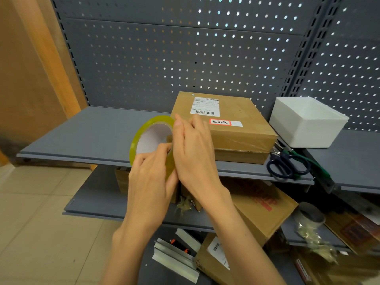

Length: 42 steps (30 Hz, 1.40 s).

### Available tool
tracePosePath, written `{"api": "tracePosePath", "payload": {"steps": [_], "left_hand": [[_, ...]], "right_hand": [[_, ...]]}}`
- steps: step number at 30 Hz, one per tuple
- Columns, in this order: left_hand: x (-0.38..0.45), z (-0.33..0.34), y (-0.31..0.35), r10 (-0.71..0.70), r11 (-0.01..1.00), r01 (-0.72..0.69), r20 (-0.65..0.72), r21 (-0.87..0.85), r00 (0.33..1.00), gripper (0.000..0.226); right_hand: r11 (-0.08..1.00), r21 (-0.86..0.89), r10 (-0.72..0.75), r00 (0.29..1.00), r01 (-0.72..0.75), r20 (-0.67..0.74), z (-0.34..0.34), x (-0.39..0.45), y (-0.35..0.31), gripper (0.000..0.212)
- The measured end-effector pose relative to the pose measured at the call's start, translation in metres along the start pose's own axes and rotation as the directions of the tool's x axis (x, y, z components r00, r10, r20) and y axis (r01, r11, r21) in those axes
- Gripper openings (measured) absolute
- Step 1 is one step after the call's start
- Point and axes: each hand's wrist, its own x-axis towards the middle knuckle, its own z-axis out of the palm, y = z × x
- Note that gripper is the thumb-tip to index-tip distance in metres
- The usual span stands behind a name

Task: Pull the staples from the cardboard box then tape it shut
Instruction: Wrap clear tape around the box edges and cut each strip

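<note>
Head view is showing you holding the tape (152, 140) upright in front of the shelf (82, 132): your left hand (150, 182) is curling around its lower rim, fingers hooking into the core, while your right hand (193, 151) is pinching at its outer edge. Your box (232, 128) is sitting flat and closed on the shelf behind your hands, labels facing up. Right of it, a white tub (308, 122) is standing open, its contents not showing. Scissors (285, 163) are lying between box and tub
</note>
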Motion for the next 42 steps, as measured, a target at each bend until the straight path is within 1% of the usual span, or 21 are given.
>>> {"api": "tracePosePath", "payload": {"steps": [1, 4, 7, 10, 15, 19, 21, 25, 31, 35, 37, 42], "left_hand": [[0.000, 0.000, 0.000, 0.001, 1.000, -0.001, -0.006, 0.012, 1.000, 0.024], [0.004, -0.002, 0.000, -0.046, 0.999, 0.046, 0.016, -0.027, 0.999, 0.033], [0.005, -0.004, 0.001, -0.042, 0.999, 0.042, 0.021, -0.031, 0.999, 0.036], [0.003, -0.003, 0.002, -0.048, 0.998, 0.049, 0.028, -0.032, 0.998, 0.032], [0.002, -0.001, 0.001, -0.053, 0.998, 0.054, 0.012, -0.026, 0.998, 0.031], [0.001, 0.000, 0.002, -0.038, 0.999, 0.038, 0.006, -0.017, 0.999, 0.029], [0.001, 0.001, 0.003, -0.030, 0.999, 0.030, 0.004, -0.012, 1.000, 0.027], [0.002, 0.002, 0.001, -0.034, 0.999, 0.034, -0.006, -0.003, 0.999, 0.027], [0.007, -0.001, 0.001, -0.020, 0.999, 0.021, 0.020, -0.045, 1.000, 0.024], [0.005, 0.001, 0.003, -0.016, 1.000, 0.016, 0.029, -0.026, 0.999, 0.023], [0.005, 0.002, 0.002, -0.002, 1.000, 0.002, 0.025, 0.009, 1.000, 0.024], [0.006, 0.003, 0.001, 0.054, 0.996, -0.056, 0.021, 0.076, 0.998, 0.023]], "right_hand": [[1.000, 0.009, 0.001, 1.000, -0.001, -0.001, 0.000, 0.000, -0.001, 0.040], [0.999, 0.044, -0.009, 1.000, 0.008, 0.010, -0.002, 0.005, -0.002, 0.045], [0.999, 0.033, -0.036, 0.999, 0.035, 0.015, -0.004, 0.009, -0.003, 0.045], [0.999, 0.030, -0.045, 0.998, 0.046, -0.038, -0.002, 0.005, 0.000, 0.039], [0.999, 0.026, -0.034, 0.990, 0.038, -0.135, 0.002, 0.002, 0.000, 0.036], [0.999, 0.026, -0.034, 0.985, 0.039, -0.172, 0.003, 0.002, 0.001, 0.033], [0.998, 0.029, -0.048, 0.985, 0.053, -0.166, 0.004, 0.001, 0.004, 0.036], [0.997, 0.012, -0.072, 0.981, 0.076, -0.180, 0.006, 0.000, 0.001, 0.051], [0.995, 0.016, -0.095, 0.988, 0.098, -0.121, -0.001, 0.006, -0.001, 0.040], [0.995, -0.021, -0.095, 0.986, 0.093, -0.135, -0.001, 0.005, 0.002, 0.039], [0.994, -0.064, -0.095, 0.988, 0.088, -0.119, -0.001, 0.005, 0.003, 0.038], [0.982, -0.178, -0.051, 0.994, 0.067, 0.092, -0.010, 0.008, 0.001, 0.023]]}}
